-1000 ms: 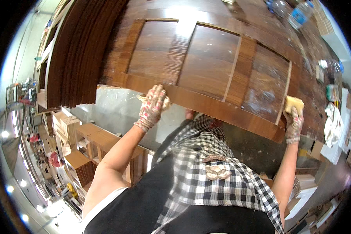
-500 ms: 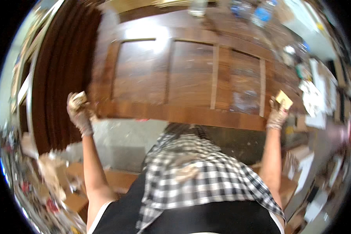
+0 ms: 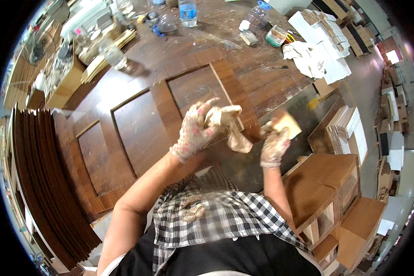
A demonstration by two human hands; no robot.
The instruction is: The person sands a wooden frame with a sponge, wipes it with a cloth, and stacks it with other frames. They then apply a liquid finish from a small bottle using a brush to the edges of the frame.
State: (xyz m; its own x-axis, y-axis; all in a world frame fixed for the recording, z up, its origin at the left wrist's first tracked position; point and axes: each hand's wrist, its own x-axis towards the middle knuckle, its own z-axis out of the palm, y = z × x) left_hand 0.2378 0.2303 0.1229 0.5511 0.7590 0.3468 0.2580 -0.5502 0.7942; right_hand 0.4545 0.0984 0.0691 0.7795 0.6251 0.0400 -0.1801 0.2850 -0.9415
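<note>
Brown, glossy wooden panel (image 3: 140, 131) lies at nine o'clock on the scuffed tabletop (image 3: 267, 89). At centre, the left hand (image 3: 194, 132) grips a cream cloth (image 3: 237, 135); the right hand (image 3: 275, 146), at three, clutches a yellow pad (image 3: 287, 124). Dark boards (image 3: 46, 184) stack at eight; a wooden cabinet (image 3: 308, 180) stands at four.

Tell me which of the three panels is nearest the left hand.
The rightmost panel; the left hand overlaps it in view, while the middle panel and leftmost panel lie farther left.
</note>
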